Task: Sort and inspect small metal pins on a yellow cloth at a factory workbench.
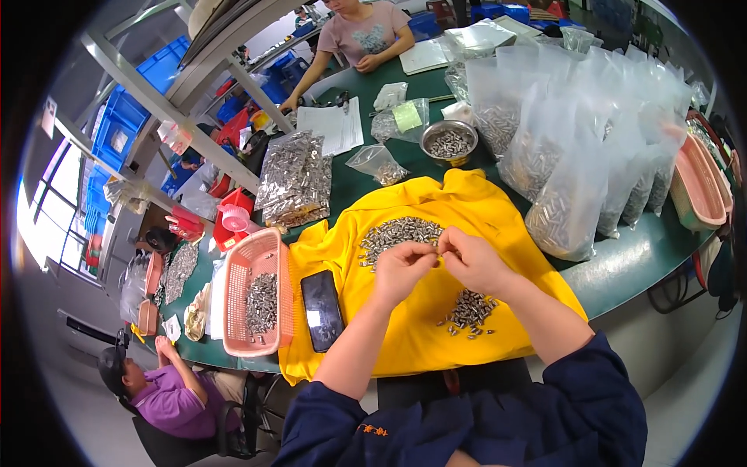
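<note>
Over the yellow cloth (389, 327), my left hand (406, 271) and my right hand (472, 261) meet with their fingertips pinched together. What sits between those fingers is too small and hidden to make out. Just beyond my hands lies a wide pile of small silvery metal cylinders (397, 232). A second, smaller heap of metal cylinders (470, 310) rests on the cloth below my right hand. Left of my left forearm, a black phone (321, 310) lies on the cloth edge, beside a pink plastic basket (229, 311) with more metal pieces inside.
Clear bags of metal parts (556, 206) stand in a cluster at the right. A metal bowl (449, 143) of parts and a large bag of flat metal pieces (294, 177) sit behind the cloth. One person (366, 35) sits across the table, another (175, 397) at the lower left.
</note>
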A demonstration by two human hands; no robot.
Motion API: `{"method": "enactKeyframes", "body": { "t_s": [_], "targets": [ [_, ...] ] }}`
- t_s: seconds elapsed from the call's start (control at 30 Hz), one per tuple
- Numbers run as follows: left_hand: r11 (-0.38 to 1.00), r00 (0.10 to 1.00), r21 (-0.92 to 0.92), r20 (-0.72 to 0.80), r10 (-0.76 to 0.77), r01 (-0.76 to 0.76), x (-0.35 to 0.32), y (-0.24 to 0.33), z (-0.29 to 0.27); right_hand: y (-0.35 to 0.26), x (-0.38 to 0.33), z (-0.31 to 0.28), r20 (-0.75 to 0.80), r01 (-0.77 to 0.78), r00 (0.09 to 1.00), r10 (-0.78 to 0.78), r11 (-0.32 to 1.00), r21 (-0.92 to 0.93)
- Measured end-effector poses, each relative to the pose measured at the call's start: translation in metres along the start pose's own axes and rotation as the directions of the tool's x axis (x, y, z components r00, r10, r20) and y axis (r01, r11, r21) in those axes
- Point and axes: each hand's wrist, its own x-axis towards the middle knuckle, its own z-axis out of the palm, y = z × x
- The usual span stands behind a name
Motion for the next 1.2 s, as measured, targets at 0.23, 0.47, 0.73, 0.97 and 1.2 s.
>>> {"method": "enactKeyframes", "body": {
  "t_s": [0.23, 0.47, 0.73, 0.97, 1.2],
  "targets": [
    [0.973, 0.995, -0.21, 0.035, -0.09, 0.096, -0.011, -0.004, -0.012, 0.003, -0.002, -0.002, -0.009, -0.038, 0.999, 0.04, 0.981, 0.19],
    [0.962, 0.991, -0.24, 0.069, -0.115, 0.128, -0.016, -0.002, 0.0, 0.014, -0.006, 0.006, 0.123, -0.117, 0.99, 0.075, 0.918, 0.379],
    [0.974, 0.995, -0.21, 0.072, -0.071, 0.085, -0.008, 0.011, -0.002, 0.001, 0.0, 0.0, 0.123, -0.122, 0.988, 0.09, 0.951, 0.286],
    [0.993, 0.995, 0.07, 0.039, 0.096, -0.098, -0.006, 0.013, 0.002, 0.0, -0.003, 0.006, -0.007, 0.006, 1.0, -0.006, 1.0, 0.018],
    [0.995, 0.978, 0.034, 0.184, -0.102, 0.097, 0.01, 0.017, -0.001, 0.008, -0.004, 0.0, -0.015, -0.036, 0.999, 0.039, 0.986, 0.161]
  ]
}}
